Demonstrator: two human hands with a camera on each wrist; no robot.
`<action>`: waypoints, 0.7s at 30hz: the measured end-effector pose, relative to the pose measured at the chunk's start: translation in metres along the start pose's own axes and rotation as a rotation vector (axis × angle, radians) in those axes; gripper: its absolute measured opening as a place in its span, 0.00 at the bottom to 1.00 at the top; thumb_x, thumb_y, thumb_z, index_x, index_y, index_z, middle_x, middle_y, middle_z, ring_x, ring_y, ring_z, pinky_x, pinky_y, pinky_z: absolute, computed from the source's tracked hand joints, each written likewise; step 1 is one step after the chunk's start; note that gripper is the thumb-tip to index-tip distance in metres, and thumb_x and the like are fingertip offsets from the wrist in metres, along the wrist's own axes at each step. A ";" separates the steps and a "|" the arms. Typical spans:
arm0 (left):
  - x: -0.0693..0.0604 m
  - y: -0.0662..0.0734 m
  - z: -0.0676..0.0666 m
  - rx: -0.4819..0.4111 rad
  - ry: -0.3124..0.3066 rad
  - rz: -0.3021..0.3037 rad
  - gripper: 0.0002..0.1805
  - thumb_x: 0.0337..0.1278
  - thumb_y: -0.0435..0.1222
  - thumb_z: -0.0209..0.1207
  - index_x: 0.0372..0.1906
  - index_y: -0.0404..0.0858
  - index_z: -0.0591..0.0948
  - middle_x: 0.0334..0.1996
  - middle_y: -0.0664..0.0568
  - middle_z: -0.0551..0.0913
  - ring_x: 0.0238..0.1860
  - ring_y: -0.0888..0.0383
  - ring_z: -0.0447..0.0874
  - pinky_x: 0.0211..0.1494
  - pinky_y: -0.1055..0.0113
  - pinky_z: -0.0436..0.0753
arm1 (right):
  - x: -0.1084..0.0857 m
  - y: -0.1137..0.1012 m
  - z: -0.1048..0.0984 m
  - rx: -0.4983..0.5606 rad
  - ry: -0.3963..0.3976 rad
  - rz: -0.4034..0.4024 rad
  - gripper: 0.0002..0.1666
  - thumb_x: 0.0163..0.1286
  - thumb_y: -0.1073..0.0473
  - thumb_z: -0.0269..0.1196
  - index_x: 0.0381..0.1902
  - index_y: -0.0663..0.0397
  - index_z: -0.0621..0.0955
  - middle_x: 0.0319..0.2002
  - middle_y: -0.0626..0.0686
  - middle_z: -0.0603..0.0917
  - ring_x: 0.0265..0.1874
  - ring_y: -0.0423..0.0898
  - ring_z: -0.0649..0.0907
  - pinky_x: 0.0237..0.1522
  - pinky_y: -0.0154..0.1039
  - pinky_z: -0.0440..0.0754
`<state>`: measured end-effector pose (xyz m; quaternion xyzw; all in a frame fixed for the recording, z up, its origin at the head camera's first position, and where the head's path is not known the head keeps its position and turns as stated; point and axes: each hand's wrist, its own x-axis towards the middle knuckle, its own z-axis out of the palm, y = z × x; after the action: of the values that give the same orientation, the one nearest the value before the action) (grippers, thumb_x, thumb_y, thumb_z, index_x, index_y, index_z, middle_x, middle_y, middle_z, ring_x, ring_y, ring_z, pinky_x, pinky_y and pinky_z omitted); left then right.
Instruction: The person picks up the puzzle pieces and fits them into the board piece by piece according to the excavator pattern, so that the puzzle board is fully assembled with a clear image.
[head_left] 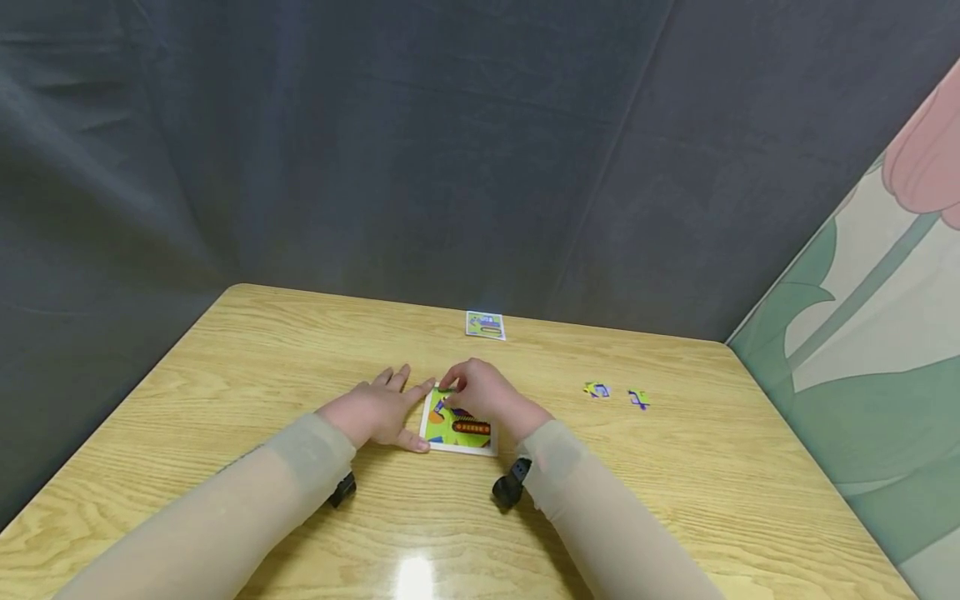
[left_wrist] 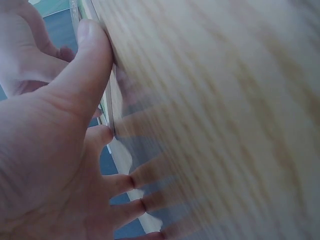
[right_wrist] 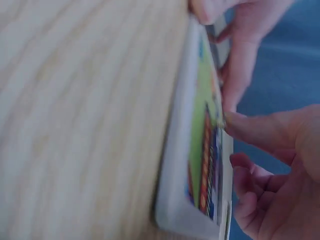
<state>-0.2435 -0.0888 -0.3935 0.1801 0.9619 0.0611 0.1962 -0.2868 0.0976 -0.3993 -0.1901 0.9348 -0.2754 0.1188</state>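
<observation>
A white-rimmed puzzle board [head_left: 465,451] lies flat near the middle of the worktop [head_left: 675,483], well in from the left and right edges. Its inset picture shows an orange and black crawler track [head_left: 472,427] on a green ground, with some purple and blue parts.

The left hand [head_left: 378,411] rests on the worktop along the board's left side, its fingers spread: the thumb is at the board's near left corner, the index fingertip at its far left corner, and the other fingertips meet the wood (the left wrist view shows their reflections in the shiny surface).

The right hand [head_left: 483,392] reaches over the far part of the board. Its thumb touches the inset picture and its other fingers are bent; whether thumb and index finger pinch a piece I cannot tell.

Toward the right edge of the worktop, nearer the far edge than the near one, lie two loose pieces side by side but apart: a yellow and blue piece [head_left: 602,389] and, to its right, a purple and yellow piece [head_left: 639,400]. A small picture card [head_left: 485,325] lies at the middle of the far edge, straight beyond the board.

Both forearms wear pale sleeves [head_left: 225,508]. A dark curtain [head_left: 420,150] hangs behind the far edge, and a tulip-patterned panel [head_left: 885,375] stands along the right edge.
</observation>
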 end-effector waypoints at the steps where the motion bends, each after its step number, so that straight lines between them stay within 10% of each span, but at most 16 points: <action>1: 0.000 0.000 0.000 0.000 0.001 0.000 0.55 0.50 0.66 0.61 0.80 0.51 0.53 0.77 0.36 0.44 0.75 0.35 0.43 0.69 0.36 0.57 | -0.001 0.002 -0.003 0.020 0.012 0.002 0.10 0.64 0.62 0.70 0.44 0.50 0.87 0.32 0.49 0.78 0.31 0.46 0.76 0.32 0.38 0.75; 10: -0.001 0.001 0.002 -0.011 0.008 -0.001 0.55 0.50 0.65 0.63 0.80 0.51 0.52 0.77 0.36 0.44 0.75 0.35 0.42 0.70 0.36 0.55 | -0.023 0.054 -0.048 0.149 0.244 -0.003 0.09 0.62 0.69 0.68 0.42 0.60 0.87 0.30 0.53 0.79 0.31 0.48 0.75 0.30 0.38 0.73; 21: 0.001 0.001 0.002 -0.001 0.010 -0.002 0.56 0.50 0.65 0.62 0.80 0.51 0.51 0.77 0.36 0.43 0.76 0.35 0.41 0.70 0.37 0.55 | -0.075 0.135 -0.101 0.188 0.338 0.165 0.14 0.66 0.69 0.65 0.48 0.69 0.83 0.35 0.59 0.79 0.32 0.53 0.77 0.29 0.40 0.76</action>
<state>-0.2430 -0.0880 -0.3954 0.1789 0.9630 0.0622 0.1915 -0.2915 0.2814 -0.3835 -0.0521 0.9241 -0.3787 -0.0003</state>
